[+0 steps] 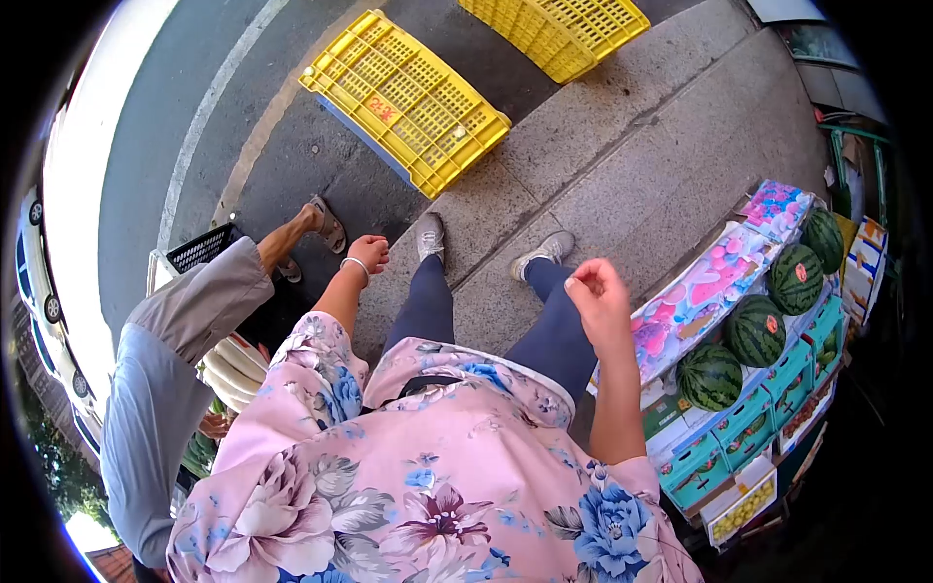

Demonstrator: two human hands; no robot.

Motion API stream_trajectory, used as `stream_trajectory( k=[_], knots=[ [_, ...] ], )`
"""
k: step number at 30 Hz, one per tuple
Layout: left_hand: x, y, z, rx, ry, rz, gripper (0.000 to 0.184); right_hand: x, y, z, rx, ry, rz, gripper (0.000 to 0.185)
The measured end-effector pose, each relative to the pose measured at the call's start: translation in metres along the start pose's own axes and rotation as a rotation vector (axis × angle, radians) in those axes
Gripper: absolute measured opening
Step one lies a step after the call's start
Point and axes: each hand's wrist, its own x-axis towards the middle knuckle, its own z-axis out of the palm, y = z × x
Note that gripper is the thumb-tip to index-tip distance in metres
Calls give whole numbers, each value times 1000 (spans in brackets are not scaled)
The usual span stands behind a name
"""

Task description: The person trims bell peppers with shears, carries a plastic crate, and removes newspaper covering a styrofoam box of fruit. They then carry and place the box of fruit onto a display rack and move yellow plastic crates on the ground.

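My left hand, with a white bracelet at the wrist, hangs beside my left leg. Its fingers are loosely curled, and no object shows in them. On the other side, my right hand is raised in front of my right thigh, thumb against bent fingers, with nothing visible in its grip. Neither hand touches any goods. Closest to the right hand is a long carton with a pink and blue print. Beyond it, several watermelons lie in a row on teal boxes.
Ahead on the ground are a yellow crate and a second yellow crate. A person in grey trousers is close on my left, near a black basket. A box of small yellow-green fruit sits low on the right.
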Motion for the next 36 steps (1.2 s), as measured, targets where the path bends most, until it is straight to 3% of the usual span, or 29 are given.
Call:
stream_trajectory(
  k=[1,2,4,6,10,14,16,19,20,24,25,28,30,32,36],
  knots=[
    [5,1,-8,-7,34,-25,20,13,47,-6,-660,249,-95,22],
    [20,-3,-16,-16,81,-54,17,15,77,-8,-965,355,19,31],
    [66,-20,-24,-6,119,-117,17,17,148,-8,-996,420,234,46],
    [100,-20,-16,-90,126,-140,19,21,194,-7,-583,367,345,57],
    [184,-16,18,-323,92,-208,33,31,175,13,-951,561,498,58],
    [247,5,60,-641,202,-203,53,33,189,2,-991,567,426,59],
    [270,14,75,-659,243,-165,56,36,195,-3,-990,500,305,60],
    [296,18,84,-972,-197,-47,55,39,191,-7,-984,496,341,60],
    [312,10,81,-870,-230,-115,52,39,188,-7,-979,481,336,60],
    [295,24,69,-677,-12,-83,49,41,183,-11,-925,457,363,61],
    [301,13,61,-655,148,-21,47,41,184,-12,-939,467,331,59],
    [299,-14,33,-721,367,68,43,44,176,-6,-926,449,359,57],
    [260,-19,15,-516,574,145,39,44,174,-4,-932,462,270,59],
    [232,-32,-14,-485,689,231,36,47,171,-3,-913,459,260,59],
    [183,-59,-72,-332,744,213,34,47,163,2,-911,481,314,58]
  ],
)
